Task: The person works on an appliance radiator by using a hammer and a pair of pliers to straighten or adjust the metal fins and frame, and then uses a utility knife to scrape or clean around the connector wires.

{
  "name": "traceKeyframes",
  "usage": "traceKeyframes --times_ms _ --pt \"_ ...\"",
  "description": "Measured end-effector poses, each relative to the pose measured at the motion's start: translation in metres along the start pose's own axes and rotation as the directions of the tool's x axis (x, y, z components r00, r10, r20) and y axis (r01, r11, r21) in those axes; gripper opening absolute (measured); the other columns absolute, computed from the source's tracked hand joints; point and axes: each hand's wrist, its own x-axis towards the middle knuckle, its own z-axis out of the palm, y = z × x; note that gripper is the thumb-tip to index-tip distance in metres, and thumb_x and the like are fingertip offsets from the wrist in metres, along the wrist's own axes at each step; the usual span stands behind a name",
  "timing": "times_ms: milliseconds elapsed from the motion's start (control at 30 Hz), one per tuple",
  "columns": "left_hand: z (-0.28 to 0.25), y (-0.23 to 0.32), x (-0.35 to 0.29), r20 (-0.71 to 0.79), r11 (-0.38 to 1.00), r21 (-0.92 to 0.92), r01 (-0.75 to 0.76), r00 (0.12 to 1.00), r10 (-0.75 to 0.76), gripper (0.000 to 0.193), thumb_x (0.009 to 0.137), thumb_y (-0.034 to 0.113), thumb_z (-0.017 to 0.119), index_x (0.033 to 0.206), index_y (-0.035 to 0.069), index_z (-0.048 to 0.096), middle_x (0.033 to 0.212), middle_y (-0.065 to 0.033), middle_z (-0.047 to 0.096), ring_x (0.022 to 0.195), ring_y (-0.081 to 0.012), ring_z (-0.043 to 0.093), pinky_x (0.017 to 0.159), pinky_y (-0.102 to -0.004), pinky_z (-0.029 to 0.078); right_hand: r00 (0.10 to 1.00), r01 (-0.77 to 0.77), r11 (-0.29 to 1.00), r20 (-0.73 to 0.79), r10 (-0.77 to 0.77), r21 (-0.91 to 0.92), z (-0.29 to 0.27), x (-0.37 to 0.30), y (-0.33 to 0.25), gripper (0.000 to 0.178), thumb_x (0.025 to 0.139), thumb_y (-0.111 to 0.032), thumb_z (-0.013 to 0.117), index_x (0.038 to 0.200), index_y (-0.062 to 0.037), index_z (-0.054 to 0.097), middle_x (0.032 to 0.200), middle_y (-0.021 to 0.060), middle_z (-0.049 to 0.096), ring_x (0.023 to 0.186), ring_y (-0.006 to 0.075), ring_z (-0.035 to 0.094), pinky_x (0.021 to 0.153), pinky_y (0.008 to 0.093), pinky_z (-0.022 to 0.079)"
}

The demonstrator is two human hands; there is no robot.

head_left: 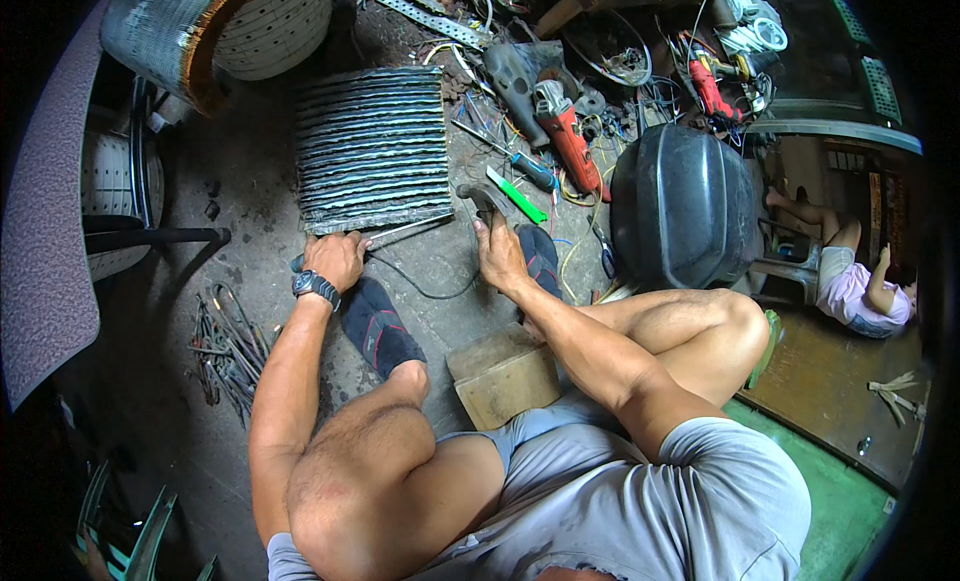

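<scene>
A finned metal core point(375, 146), like a radiator's, lies on the floor in front of me, its rows of fins running left to right. At its near edge my left hand point(336, 259) is closed round a screwdriver point(412, 228). The long thin shaft points right along that edge; the palm hides most of the handle, and a bluish end sticks out on the left. My right hand point(497, 251) grips a hammer point(484, 195) just right of the core's near right corner. The hammer's handle is mostly hidden by the fingers.
Right of the core lie a green cutter knife point(517, 195), a blue-handled screwdriver point(533, 171) and a red angle grinder point(572, 141). A black case point(684, 207) stands beyond. Metal rods point(228, 346) lie at left, a wooden block point(503, 377) between my feet. A person point(868, 286) sits at far right.
</scene>
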Motion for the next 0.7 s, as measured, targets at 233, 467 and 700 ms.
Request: traceKeyframes --times_ms 233,467,700 --pt "-0.004 0.008 -0.002 0.035 0.998 -0.052 0.020 0.999 -0.019 0.035 0.098 0.036 0.054 0.094 0.009 0.075 0.086 -0.0218 0.072 0.084 -0.0422 0.070 0.084 -0.0539 0.052 0.999 0.027 0.999 0.025 -0.027 -0.019 0.010 -0.019 0.009 0.030 0.104 -0.025 0.048 0.120 0.0012 0.047 0.095 0.0355 0.064 0.090 0.0564 0.060 0.077 0.0633 0.045" --pt "-0.009 0.003 -0.002 0.047 0.999 -0.027 0.045 0.998 -0.044 0.036 0.098 0.037 0.055 0.094 0.009 0.076 0.086 -0.0227 0.072 0.082 -0.0423 0.070 0.079 -0.0533 0.054 0.998 0.020 0.999 0.056 -0.018 -0.036 0.022 -0.025 0.011 0.032 0.104 -0.024 0.048 0.124 -0.0008 0.041 0.094 0.0347 0.064 0.088 0.0569 0.060 0.076 0.0636 0.045" --pt "0.000 0.005 0.003 0.115 0.998 -0.035 0.044 0.993 -0.040 0.037 0.098 0.039 0.054 0.100 0.010 0.077 0.090 -0.0228 0.072 0.087 -0.0427 0.070 0.083 -0.0532 0.053 0.961 -0.016 0.977 0.266 0.074 -0.213 0.022 -0.020 0.040 0.035 0.104 -0.024 0.049 0.128 0.0010 0.045 0.101 0.0357 0.064 0.092 0.0552 0.062 0.079 0.0608 0.048"
